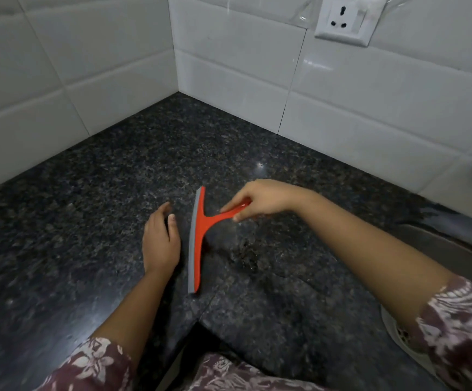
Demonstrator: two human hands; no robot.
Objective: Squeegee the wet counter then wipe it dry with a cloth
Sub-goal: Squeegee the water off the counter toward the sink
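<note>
The dark stone counter (88, 221) runs into a tiled corner, with bare room left of the red squeegee (198, 238) lying mid-counter. No writing is readable. The right hand (260, 200) pinches its handle; the left hand (160, 241) rests loosely open just beside the blade.

Glossy white rectangular wall tiles (116, 66) meet in an inside corner above the dark speckled granite surface (116, 179). White three-pin wall socket (343, 19) mounted upper right. Steel sink rim (455, 249) at right edge.
</note>
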